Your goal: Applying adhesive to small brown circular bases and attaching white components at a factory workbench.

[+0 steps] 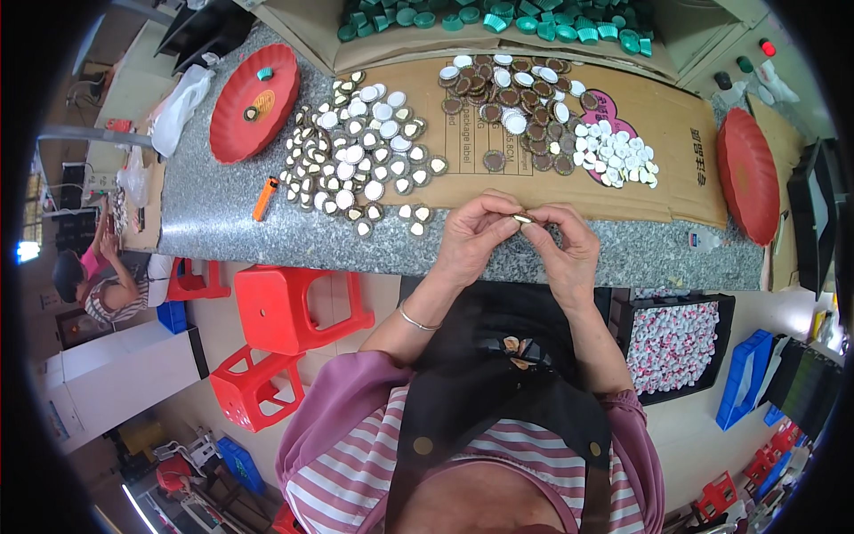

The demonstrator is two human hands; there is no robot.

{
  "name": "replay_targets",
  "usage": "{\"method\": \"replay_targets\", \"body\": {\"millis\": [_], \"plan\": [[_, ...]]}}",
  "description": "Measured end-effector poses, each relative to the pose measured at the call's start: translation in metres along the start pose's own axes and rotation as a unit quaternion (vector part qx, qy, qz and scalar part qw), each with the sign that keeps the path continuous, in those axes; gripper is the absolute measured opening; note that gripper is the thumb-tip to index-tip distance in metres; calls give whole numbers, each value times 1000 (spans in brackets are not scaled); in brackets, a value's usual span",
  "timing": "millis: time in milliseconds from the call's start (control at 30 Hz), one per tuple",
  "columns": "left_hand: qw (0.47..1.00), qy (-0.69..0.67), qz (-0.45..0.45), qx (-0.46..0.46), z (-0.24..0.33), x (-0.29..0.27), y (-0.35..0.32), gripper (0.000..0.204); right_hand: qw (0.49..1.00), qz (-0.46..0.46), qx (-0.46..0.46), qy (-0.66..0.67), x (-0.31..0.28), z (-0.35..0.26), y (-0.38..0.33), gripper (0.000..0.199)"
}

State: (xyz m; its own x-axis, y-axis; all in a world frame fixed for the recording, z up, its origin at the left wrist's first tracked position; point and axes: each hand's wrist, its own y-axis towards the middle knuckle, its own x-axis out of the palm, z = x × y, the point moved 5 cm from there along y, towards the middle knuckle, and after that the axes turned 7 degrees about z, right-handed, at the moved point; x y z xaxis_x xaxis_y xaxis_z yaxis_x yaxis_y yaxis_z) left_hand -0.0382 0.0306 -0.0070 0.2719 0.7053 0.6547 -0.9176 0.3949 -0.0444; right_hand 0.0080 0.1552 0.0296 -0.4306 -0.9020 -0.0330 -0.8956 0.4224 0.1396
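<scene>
My left hand (471, 236) and my right hand (565, 245) meet above the near edge of the speckled stone table (222, 205), fingertips pinching one small round cap (523, 217) between them. Just beyond my hands lies a spread of white-and-gold caps (360, 147). A heap of brown caps (511, 93) sits on flattened cardboard (685, 133), with a pile of small white discs (618, 156) to its right. A few caps lie in my dark apron lap (516, 347).
Red plates lie at the table's left (253, 102) and right (747, 173). An orange lighter (264, 198) lies near the caps. Green caps (498, 20) fill a box at the back. Red stools (294, 307) stand below; a black bin of white pieces (680, 343) sits right. Another person (107, 285) sits far left.
</scene>
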Motion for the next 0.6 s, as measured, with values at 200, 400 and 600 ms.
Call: {"method": "replay_targets", "body": {"millis": [200, 400, 600], "plan": [[998, 56, -10, 15, 1, 2, 0, 15, 999, -24, 4, 26, -3, 5, 2, 11], [998, 61, 4, 13, 1, -1, -4, 14, 999, -16, 15, 24, 4, 2, -3, 11], [995, 89, -11, 35, 2, 1, -5, 13, 997, -12, 44, 55, 3, 7, -6, 10]]}}
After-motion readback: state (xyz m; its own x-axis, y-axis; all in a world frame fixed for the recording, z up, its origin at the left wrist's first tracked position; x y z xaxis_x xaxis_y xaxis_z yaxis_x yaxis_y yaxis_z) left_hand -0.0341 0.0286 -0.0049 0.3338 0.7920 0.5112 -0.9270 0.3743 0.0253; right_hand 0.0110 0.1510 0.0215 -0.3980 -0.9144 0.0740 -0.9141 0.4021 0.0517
